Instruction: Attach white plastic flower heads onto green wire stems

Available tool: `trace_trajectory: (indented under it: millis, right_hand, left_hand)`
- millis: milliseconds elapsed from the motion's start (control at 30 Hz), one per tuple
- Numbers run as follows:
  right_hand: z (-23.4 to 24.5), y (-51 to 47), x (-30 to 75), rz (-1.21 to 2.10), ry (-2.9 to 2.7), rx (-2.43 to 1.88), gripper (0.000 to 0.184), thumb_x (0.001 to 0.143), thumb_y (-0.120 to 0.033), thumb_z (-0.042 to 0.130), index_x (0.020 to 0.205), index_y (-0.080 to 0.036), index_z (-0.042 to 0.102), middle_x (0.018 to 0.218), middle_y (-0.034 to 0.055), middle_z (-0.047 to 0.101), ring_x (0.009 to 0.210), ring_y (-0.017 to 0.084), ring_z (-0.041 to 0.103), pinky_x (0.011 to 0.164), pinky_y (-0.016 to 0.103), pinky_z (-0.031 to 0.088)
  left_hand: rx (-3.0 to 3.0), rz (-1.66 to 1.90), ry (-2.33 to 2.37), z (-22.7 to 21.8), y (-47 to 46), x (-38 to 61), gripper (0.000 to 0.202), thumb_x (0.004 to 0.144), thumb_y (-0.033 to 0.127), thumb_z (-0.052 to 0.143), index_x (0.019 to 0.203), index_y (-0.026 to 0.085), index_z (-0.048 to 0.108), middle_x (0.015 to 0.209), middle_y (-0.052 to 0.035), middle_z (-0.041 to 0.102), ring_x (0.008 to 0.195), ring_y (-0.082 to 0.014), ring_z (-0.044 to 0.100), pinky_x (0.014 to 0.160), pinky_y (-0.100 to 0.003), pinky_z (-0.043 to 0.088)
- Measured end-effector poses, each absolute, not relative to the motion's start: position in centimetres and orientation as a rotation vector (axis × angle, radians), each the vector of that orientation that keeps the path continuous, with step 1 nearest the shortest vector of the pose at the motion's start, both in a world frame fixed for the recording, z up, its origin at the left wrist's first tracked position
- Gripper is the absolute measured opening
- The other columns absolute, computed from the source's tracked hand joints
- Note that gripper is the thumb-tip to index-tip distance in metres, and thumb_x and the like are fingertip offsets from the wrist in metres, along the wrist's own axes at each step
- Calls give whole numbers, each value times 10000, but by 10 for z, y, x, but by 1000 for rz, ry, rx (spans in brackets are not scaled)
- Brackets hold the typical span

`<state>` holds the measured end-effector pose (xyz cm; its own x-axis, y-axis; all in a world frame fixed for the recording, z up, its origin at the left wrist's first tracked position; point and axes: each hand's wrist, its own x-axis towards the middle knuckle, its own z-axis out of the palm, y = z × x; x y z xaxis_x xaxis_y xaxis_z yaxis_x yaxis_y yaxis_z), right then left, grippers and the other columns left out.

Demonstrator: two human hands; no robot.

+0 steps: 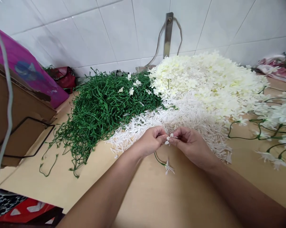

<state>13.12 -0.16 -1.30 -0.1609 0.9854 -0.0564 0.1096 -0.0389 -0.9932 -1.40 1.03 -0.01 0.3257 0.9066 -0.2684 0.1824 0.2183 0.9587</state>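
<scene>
Both my hands meet low over the table, in front of the heaps. My left hand (152, 141) is closed in a pinch on a green artificial flower stem (158, 160), most of it hidden by the fingers. One branch of it hangs below the hand and ends in a white flower (168, 167). A small white flower head (169, 139) sits between the two hands' fingertips. My right hand (192, 144) is closed too, thumb and finger pinching a thin white stamen (176, 137) at that flower head.
Behind my hands lie a pile of white stamens (188, 114), a heap of green stems (105, 101) and a mound of cream petals (209, 82). Assembled flower sprays (280, 123) lie at the right. A cardboard box (19, 117) and a hanging white cable (8, 95) are at the left.
</scene>
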Motion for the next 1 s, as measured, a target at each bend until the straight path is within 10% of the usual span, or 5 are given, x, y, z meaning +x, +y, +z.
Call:
trace_trajectory:
  millis: [400, 1000]
  right_hand:
    - [-8, 1, 138, 1416, -1283, -1085, 303, 593, -414, 689, 672, -172, 526, 586, -26, 516, 519, 90, 471, 477, 229, 368]
    - [-8, 3, 141, 1588, -1204, -946, 295, 592, -372, 718, 672, -177, 512, 606, -32, 550, 559, 89, 521, 554, 237, 420]
  left_hand:
    - [1338, 671, 1065, 1, 9, -15, 406, 678, 545, 538, 603, 154, 455, 515, 52, 408, 447, -44, 327, 420, -186, 229]
    - [1476, 760, 1037, 1, 6, -16, 385, 756, 503, 481, 580, 164, 436, 524, 39, 405, 502, -75, 361, 505, -216, 281]
